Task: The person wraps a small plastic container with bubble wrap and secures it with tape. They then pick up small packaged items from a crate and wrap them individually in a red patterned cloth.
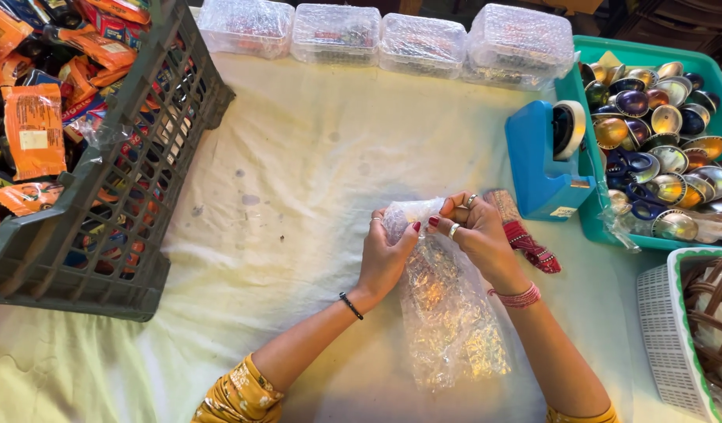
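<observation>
A sheet of clear bubble wrap [447, 313] lies at the middle of the desk [298, 157], which is covered with a pale, lightly stained cloth. Its upper end is bunched into a small bundle, and its loose tail trails toward the person.

To the left stands a grey plastic crate [133, 196] filled with orange snack packets [33, 129]. Along the far edge sits a row of bubble-wrapped boxes [380, 37]. To the right, a teal tub [611, 231] holds shiny metallic coffee capsules [666, 141], with a blue tape dispenser [542, 160] just beside it. A white basket [668, 337] sits at the near right.

The left hand [384, 254] cups the bundle, its grip closed around it. The right hand [474, 227] pinches the wrap's top with a narrow grip.
</observation>
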